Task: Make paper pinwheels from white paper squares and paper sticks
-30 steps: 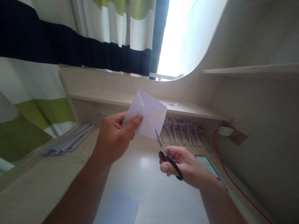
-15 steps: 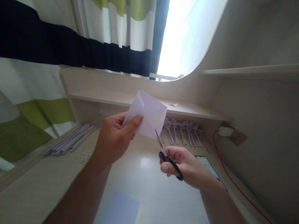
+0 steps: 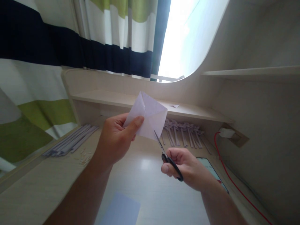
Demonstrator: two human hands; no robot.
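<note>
- Had a sheet (image 3: 123, 207) flat on the desk (image 3: 152, 184), at bottom centre of the frame.
- Gripped scissors (image 3: 167, 158) in the right hand (image 3: 187, 168), with fingers curled round the black handles, right of lower centre.
- Had a phone (image 3: 208, 164) beyond the right wrist.
- Pinched a paper square (image 3: 151, 115) between thumb and fingers of the left hand (image 3: 117, 136), above the desk near centre frame; overlapped its lower corner with a scissor tip, could not tell whether touching.
- Saw small bits (image 3: 84, 157) and white sticks (image 3: 70, 142) at left.
- Saw pinwheels (image 3: 178, 129) in a row under the shelf (image 3: 105, 96), right of centre.
- Had a scrap (image 3: 174, 106) on that shelf.
</note>
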